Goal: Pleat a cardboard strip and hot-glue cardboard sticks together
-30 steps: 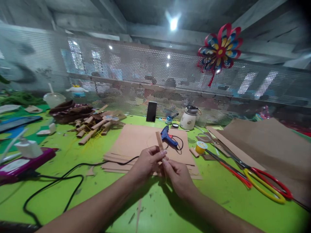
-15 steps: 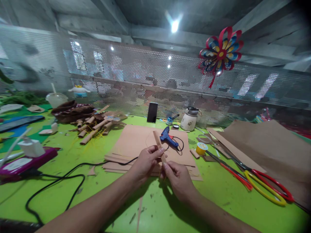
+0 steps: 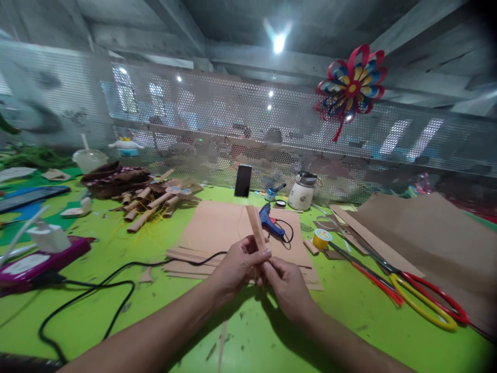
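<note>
Both my hands meet over the green table (image 3: 128, 316), pinching a narrow strip of brown cardboard (image 3: 256, 226) that stands up and leans slightly left. My left hand (image 3: 236, 267) closes on the strip from the left, thumb on top. My right hand (image 3: 285, 287) grips its lower end from the right. Just beyond my hands lies a stack of brown cardboard sheets (image 3: 217, 228) with a blue glue gun (image 3: 269, 221) resting on it.
Red and yellow scissors (image 3: 419, 292) and a yellow tape roll (image 3: 320, 239) lie to the right beside large brown sheets (image 3: 430, 233). A black cable (image 3: 97, 290) runs left toward a magenta power strip (image 3: 34, 259). Rolled cardboard tubes (image 3: 149, 202), a phone (image 3: 243, 181) and a white pot (image 3: 302, 192) stand further back.
The strip has been turned more upright and now rises higher above my fingers. My hands have drawn closer together and shifted slightly toward me.
</note>
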Demonstrator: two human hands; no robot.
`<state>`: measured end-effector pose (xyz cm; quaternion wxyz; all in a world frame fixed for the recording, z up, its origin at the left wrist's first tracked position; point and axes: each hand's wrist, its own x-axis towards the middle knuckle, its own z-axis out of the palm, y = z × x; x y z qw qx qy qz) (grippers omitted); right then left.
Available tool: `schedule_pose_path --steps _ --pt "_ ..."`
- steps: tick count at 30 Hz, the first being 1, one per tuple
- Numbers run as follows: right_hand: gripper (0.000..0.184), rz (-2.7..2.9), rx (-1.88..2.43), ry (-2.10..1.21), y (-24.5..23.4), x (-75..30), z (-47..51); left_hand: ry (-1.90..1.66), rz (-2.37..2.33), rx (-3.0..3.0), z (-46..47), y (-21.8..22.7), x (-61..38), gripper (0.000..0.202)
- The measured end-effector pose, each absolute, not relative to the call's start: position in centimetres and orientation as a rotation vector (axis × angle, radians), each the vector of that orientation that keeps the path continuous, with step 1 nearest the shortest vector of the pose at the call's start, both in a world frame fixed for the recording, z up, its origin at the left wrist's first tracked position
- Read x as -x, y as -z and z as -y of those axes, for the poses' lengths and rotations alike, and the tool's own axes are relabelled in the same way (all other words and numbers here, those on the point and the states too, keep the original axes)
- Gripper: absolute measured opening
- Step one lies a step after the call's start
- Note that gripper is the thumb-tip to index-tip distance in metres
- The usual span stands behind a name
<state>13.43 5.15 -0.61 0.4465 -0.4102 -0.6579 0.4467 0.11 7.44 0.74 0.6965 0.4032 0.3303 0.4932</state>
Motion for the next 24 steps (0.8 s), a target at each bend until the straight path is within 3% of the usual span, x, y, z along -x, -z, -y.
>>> schedule_pose_path --steps 4,14,24 --pt "0.041 1.643 0.995 -1.117 0.6 -13.4 -5.1 -1.09 -0.751 -0.914 -7.3 -0.8 -0.1 0.028" --pt "0.036 1.634 1.013 -0.981 0.9 -13.2 -4.8 -1.045 -0.672 -0.882 -7.6 -1.0 0.3 0.035" --pt "0.031 1.732 1.142 -0.562 2.0 -13.7 -5.8 -1.03 -0.722 -0.865 -7.4 -1.3 0.0 0.026"
